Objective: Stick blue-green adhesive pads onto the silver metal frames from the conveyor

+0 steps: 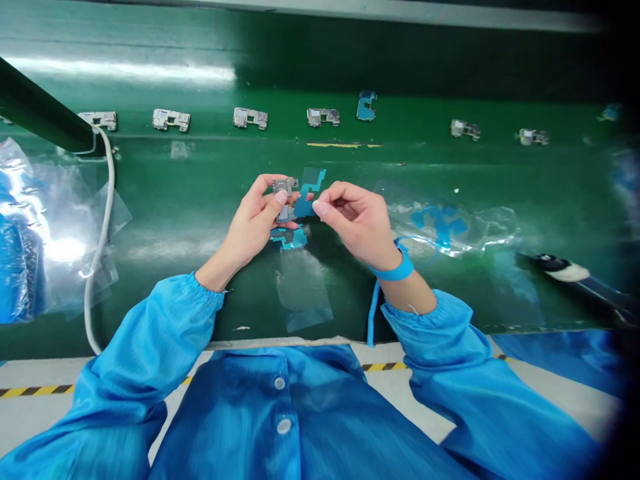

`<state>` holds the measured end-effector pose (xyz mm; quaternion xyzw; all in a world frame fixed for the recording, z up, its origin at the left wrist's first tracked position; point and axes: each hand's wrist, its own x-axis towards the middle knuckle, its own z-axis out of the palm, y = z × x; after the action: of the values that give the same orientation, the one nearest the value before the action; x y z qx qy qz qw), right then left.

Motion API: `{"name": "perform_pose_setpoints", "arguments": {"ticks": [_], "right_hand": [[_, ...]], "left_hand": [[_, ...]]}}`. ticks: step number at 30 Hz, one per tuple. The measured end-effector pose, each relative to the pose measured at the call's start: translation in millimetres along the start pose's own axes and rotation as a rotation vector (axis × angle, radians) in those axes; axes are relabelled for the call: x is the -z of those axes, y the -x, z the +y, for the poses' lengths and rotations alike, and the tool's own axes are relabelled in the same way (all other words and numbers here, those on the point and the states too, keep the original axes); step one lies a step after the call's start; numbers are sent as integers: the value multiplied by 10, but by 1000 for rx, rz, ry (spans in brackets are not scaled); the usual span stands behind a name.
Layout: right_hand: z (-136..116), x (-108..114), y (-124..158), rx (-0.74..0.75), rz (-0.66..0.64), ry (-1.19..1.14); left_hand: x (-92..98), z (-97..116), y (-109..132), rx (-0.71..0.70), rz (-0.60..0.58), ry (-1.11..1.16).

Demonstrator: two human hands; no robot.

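Observation:
My left hand (260, 217) is closed around a small grey metal part (285, 190), held above the green belt (200, 200). My right hand (355, 217) pinches a blue film strip (309, 193) that touches the part. A second blue film piece (290, 239) hangs just under my left fingers. A blue wrist strap (395, 270) with a coiled cord circles my right wrist. Both arms wear blue smock sleeves.
Several grey metal parts lie in a row along the far belt, such as one part (171, 119) and another part (465, 129), with a blue piece (366, 106) among them. Clear plastic bags (45, 233) and a white cable (100, 253) sit left; a film sheet (445, 227) right.

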<state>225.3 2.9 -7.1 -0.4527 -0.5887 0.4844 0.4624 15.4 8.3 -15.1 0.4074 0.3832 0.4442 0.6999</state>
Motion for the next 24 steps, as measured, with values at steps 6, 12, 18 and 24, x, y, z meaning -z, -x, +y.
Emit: {"name": "perform_pose_setpoints", "arguments": {"ticks": [6,12,18,24], "right_hand": [[27,-18,19,10,-40,67],[25,-57,43,0,-68,62],[38,-73,50,1,-73,106],[46,-69,52,2,-71,68]], "left_hand": [[15,9,-5,-18,-16,5],[-9,90,14,44,8,-36],[-9,109,31,62,-12,-66],[6,88,20,64,-50,-20]]}}
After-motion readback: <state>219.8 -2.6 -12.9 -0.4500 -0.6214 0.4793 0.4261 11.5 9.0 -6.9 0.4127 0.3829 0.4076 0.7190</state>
